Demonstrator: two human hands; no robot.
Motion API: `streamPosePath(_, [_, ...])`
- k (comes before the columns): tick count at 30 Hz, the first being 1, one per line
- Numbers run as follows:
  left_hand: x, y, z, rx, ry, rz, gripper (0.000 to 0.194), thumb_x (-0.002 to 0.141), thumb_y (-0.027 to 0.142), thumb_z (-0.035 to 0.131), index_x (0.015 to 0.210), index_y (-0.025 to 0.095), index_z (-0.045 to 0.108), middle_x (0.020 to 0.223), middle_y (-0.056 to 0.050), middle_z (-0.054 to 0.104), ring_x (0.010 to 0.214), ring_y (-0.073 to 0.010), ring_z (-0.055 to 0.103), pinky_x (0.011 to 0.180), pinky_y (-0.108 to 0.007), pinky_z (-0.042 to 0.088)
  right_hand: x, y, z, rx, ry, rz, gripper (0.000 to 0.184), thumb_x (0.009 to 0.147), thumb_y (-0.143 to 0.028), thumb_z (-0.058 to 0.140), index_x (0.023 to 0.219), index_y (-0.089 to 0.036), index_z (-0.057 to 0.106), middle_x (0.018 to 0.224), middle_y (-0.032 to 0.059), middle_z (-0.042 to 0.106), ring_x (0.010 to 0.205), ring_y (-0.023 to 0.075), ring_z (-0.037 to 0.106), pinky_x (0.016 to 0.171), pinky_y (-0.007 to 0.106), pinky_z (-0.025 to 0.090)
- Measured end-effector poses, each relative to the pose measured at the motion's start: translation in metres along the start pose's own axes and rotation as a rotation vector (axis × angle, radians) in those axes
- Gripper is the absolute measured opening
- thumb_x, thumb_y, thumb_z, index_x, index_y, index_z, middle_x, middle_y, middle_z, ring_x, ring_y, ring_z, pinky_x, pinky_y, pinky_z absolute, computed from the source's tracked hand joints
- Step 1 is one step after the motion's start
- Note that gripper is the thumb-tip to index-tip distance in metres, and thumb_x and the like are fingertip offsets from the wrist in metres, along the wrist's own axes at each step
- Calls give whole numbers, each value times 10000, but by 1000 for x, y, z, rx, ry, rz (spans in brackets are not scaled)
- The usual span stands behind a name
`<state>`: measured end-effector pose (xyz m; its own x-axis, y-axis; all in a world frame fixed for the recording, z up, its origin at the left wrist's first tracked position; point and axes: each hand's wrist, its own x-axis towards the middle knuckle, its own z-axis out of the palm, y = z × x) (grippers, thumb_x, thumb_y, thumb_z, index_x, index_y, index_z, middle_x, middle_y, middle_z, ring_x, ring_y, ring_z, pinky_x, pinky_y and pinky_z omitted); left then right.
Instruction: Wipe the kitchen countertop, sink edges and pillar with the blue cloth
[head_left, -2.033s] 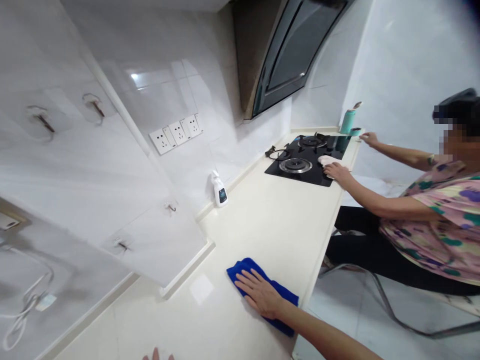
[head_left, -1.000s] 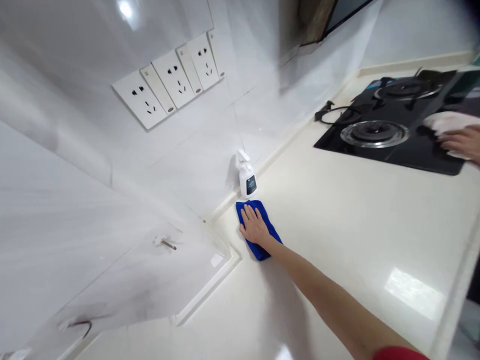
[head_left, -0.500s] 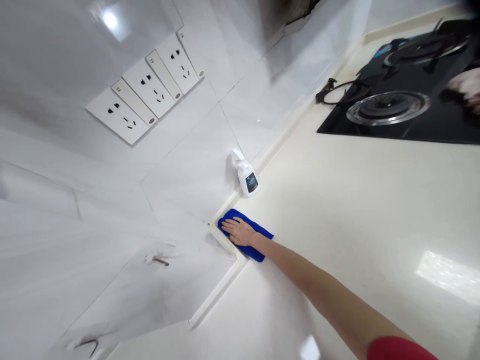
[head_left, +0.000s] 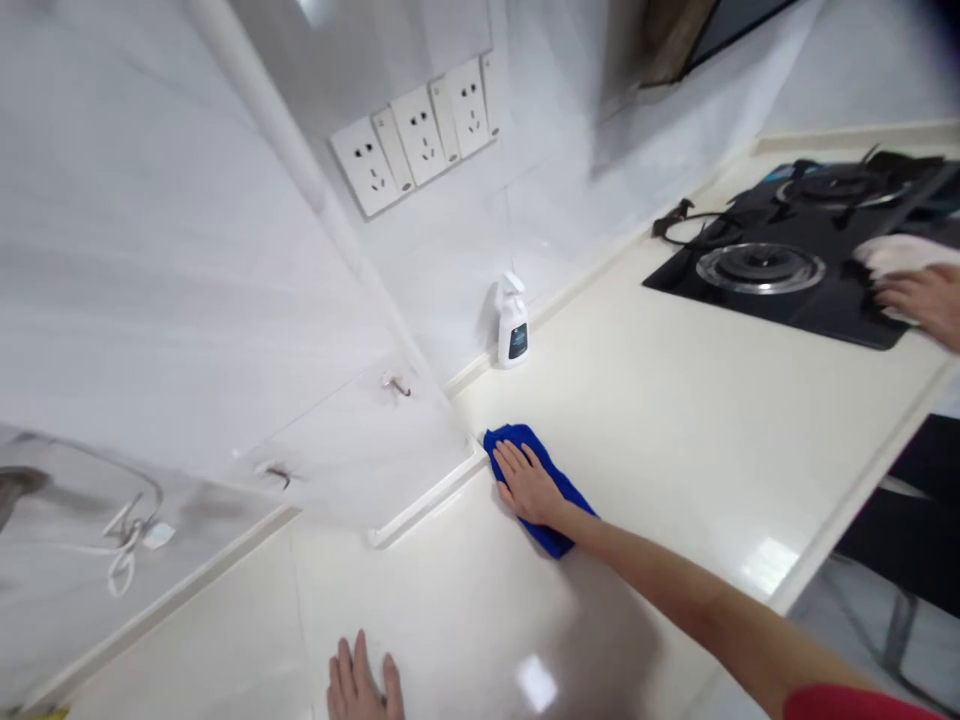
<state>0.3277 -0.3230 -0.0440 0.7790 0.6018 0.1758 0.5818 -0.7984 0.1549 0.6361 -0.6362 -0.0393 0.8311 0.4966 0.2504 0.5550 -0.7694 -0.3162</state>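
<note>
My right hand [head_left: 531,486] lies flat on a blue cloth [head_left: 551,540], fingers stretched out, pressing it against the pale countertop [head_left: 660,430]. The cloth's far end touches the outer corner of the white wall's raised edging [head_left: 439,492]. My left hand [head_left: 362,690] rests on the counter near the bottom edge of the view, fingers apart with nothing in them; its wrist is cut off. Beyond the cloth, a white spray bottle [head_left: 514,325] with a dark label stands upright against the back wall.
A co-worker's hand [head_left: 926,298] holds a whitish cloth [head_left: 904,255] on the black gas hob [head_left: 810,310]. A ring-shaped pan support [head_left: 701,228] leans by the wall. Sockets [head_left: 420,135] line the wall; hooks [head_left: 397,385] and a tied white cable [head_left: 127,545] are at left.
My right hand and the blue cloth have moved out of the inner corner, towards me along the wall end. My left hand and the co-worker's hand have come into view as the camera turned.
</note>
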Motion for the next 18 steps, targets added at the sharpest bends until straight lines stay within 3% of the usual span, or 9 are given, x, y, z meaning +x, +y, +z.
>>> streamPosePath(4, [-1, 11, -8, -6, -41, -52, 644, 939, 512, 264, 1484, 190, 386, 1613, -104, 297, 1512, -290, 186, 1225, -537, 227, -43, -70, 15, -19, 14, 34, 717, 932, -373, 382, 1543, -29, 235, 1595, 196, 234, 1493, 355, 174, 1213, 590, 123])
streamPosePath(8, [-3, 17, -12, 13, -27, -35, 659, 944, 498, 219, 1474, 151, 401, 1603, -136, 309, 1505, -321, 194, 1221, -550, 215, -55, -151, 22, 117, -160, -150, 701, 949, -412, 373, 1545, -65, 252, 1611, 163, 210, 1505, 313, 154, 1227, 551, 119])
streamPosePath(11, [-3, 18, -14, 20, -32, -20, 660, 951, 486, 201, 1474, 136, 399, 1598, -147, 317, 1500, -332, 206, 1218, -540, 215, -69, -193, 17, 251, -287, -305, 681, 969, -440, 343, 1545, -85, 262, 1617, 139, 216, 1511, 278, 141, 1239, 525, 82])
streamPosePath(14, [-2, 17, -17, 3, -40, -26, 660, 950, 491, 205, 1477, 142, 394, 1597, -151, 317, 1497, -333, 215, 1217, -540, 213, -101, -199, 6, 366, -344, -440, 670, 971, -462, 352, 1552, -142, 261, 1615, 97, 251, 1512, 237, 142, 1248, 486, 34])
streamPosePath(18, [0, 14, -19, -51, -77, -21, 708, 937, 558, 184, 1485, 156, 381, 1606, -155, 292, 1502, -337, 198, 1224, -545, 189, -151, -156, -16, 388, -308, -366, 677, 961, -455, 386, 1564, -193, 229, 1624, 70, 232, 1510, 213, 155, 1251, 459, 43])
